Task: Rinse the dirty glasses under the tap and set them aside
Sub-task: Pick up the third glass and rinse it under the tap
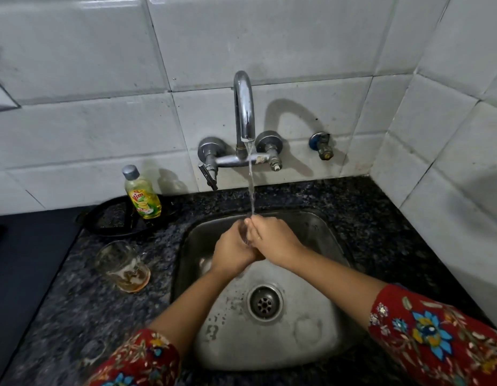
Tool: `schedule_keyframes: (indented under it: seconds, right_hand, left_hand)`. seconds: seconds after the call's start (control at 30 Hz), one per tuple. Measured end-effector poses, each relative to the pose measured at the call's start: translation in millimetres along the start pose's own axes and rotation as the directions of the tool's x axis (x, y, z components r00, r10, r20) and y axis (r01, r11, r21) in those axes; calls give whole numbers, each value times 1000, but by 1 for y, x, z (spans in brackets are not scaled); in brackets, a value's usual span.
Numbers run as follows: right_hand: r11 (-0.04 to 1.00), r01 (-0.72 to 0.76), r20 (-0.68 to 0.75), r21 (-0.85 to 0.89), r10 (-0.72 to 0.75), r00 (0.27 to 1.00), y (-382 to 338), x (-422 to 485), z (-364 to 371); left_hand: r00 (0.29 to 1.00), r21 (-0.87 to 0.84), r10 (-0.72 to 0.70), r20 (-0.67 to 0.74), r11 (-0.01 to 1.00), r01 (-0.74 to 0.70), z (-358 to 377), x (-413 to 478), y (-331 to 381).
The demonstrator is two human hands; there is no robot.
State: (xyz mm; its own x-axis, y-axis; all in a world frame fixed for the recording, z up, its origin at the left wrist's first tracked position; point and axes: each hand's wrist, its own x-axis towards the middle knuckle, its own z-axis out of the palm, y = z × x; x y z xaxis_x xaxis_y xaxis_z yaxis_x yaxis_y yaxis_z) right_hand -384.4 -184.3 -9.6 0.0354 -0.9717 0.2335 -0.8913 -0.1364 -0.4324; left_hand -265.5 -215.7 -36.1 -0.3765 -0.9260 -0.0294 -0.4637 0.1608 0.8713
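Over the steel sink (319, 338), my left hand (232, 250) and my right hand (276, 238) meet under the running water. Between them they hold a clear glass (245, 232), mostly hidden by the fingers. My left hand wraps it from the left, and my right hand's fingers curl over its rim from the right. Water falls from the chrome tap (244, 107) onto the glass. A second glass (124, 267), with brown liquid at its bottom, stands on the dark granite counter (74, 302) left of the sink.
A yellow dish-soap bottle (143, 196) stands on a black round pan (113, 221) at the back left. A faint clear glass shape (94, 351) sits near the counter's front left. The drain (265, 302) lies below my hands. Tiled walls close the back and right.
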Motion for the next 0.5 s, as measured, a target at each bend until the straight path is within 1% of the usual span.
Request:
schedule_keyframes:
  seconds: [0.03, 0.07, 0.1, 0.13, 0.17, 0.2, 0.23, 0.27, 0.3, 0.33, 0.37, 0.4, 0.43, 0.47, 0.5]
  right_hand:
    - [1000, 10, -5, 29, -10, 1000, 0, 0, 0]
    - [995, 50, -29, 83, -48, 998, 1, -2, -2]
    - [982, 115, -65, 150, -106, 992, 3, -5, -6]
    - [961, 187, -86, 203, -173, 981, 6, -9, -10]
    - [939, 259, -99, 226, -243, 965, 9, -12, -12]
    - [924, 311, -113, 222, -292, 950, 12, -14, -13]
    - [923, 327, -128, 202, -306, 944, 13, -14, -12]
    - [935, 305, -145, 179, -282, 948, 14, -13, -11]
    - [956, 249, -148, 155, -227, 963, 13, -10, -9]
    - [980, 163, -121, 111, -149, 981, 9, -4, -7]
    - [996, 67, -78, 56, -63, 995, 5, 2, -6]
    - [1000, -10, -39, 29, 11, 999, 1, 6, -3]
    - [998, -51, -24, 41, 52, 998, -3, 9, -2]
    - [996, -49, -45, 77, 53, 998, -4, 9, -2]
    - [993, -2, -104, 122, 15, 994, -4, 6, -3]
  left_hand:
    - [997, 65, 11, -70, 998, -6, 1, -1, 1]
    - [998, 39, 43, -50, 998, -41, -2, 1, 0]
    - [994, -76, 89, 63, 994, -84, -8, 6, -1]
    - [962, -214, 161, 222, 970, -113, -16, 11, -1]
    - [906, -321, 230, 356, 940, -112, -23, 14, 0]
    - [856, -379, 275, 439, 920, -101, -29, 15, 2]
    - [842, -390, 272, 466, 917, -81, -31, 17, 1]
    - [863, -382, 245, 441, 922, -67, -29, 16, 1]
    - [907, -361, 204, 368, 931, -63, -24, 14, 2]
    - [953, -294, 150, 263, 953, -69, -18, 11, 4]
    - [985, -176, 95, 143, 982, -69, -11, 7, 5]
    - [999, -28, 47, 25, 999, -47, -6, 2, 7]
    - [997, 103, 30, -72, 994, -22, -4, -1, 9]
    - [992, 167, 56, -117, 985, -36, -3, -1, 8]
    - [994, 118, 82, -76, 990, -73, -7, 1, 8]
